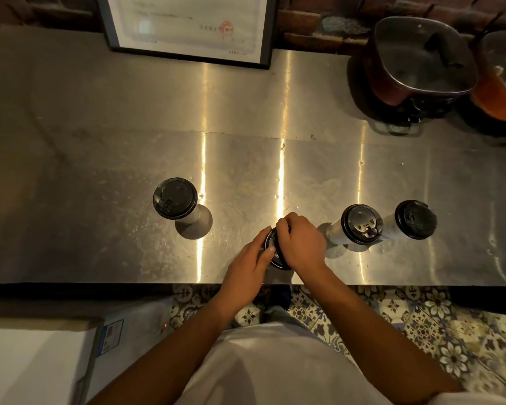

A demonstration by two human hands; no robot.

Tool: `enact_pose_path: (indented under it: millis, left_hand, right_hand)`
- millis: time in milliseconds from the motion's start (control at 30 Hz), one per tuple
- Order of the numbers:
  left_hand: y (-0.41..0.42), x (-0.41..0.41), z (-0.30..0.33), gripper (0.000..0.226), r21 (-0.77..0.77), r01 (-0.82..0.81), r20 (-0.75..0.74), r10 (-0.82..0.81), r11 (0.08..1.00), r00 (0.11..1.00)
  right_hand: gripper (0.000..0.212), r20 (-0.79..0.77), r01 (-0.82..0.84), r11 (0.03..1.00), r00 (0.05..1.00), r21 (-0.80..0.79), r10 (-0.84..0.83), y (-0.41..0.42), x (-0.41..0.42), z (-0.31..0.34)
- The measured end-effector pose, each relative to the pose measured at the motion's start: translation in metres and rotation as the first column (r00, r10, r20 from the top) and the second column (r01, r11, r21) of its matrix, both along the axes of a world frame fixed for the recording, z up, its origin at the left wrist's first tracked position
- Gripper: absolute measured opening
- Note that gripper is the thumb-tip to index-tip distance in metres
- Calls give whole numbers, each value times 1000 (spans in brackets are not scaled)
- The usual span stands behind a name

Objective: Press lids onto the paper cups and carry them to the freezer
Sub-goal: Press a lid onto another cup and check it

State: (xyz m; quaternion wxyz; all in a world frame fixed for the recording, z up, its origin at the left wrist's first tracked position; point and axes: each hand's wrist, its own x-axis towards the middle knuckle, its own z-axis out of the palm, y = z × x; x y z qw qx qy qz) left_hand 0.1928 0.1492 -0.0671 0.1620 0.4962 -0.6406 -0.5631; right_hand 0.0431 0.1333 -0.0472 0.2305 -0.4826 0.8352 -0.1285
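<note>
Both hands are on one paper cup that stands near the front edge of the shiny metal tabletop. The right hand lies over the black lid with its fingers curled around the rim, and the left hand holds the cup's side with its fingers wrapped round it — most of the cup is hidden under them. To the left, well apart, stands a lone lidded cup. To the right, near the right hand, stand two more lidded cups just beside each other, the far one closer to the tabletop's right end. At the back a framed paper leans against the wall. In the back right corner sits a dark pot with a lid, and an orange pot just beside it. Nothing stands between the hands and the other cups. Below the tabletop's edge you can see a patterned tile floor and, at the lower left, a white box.
</note>
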Motion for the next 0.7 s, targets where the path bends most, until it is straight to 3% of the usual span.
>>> enact_pose_path:
  millis: [100,200,367,467,600,700]
  left_hand:
    - [0,0,13,33,43,-66,-48,68,997,997]
    - [-7,11,36,30,-7,-96,-91,95,995,991]
    - [-30,32,77,38,-350,65,32,-57,934,998]
    - [-42,42,107,44,-402,53,-51,-80,914,996]
    - [-43,51,146,47,-424,-22,-174,-57,905,983]
    - [-46,61,166,43,-487,-91,-201,-10,869,980]
  right_hand:
    - [55,31,-15,986,999,164,10,-4,-2,8]
    - [53,294,85,981,946,173,-134,-5,-11,23]
    - [58,699,312,925,612,219,-371,-7,-28,64]
    - [40,804,368,916,490,160,-337,-4,-27,91]
    - [38,931,384,919,294,91,-215,-1,-9,129]
    - [46,953,394,916,300,-81,-45,2,3,150]
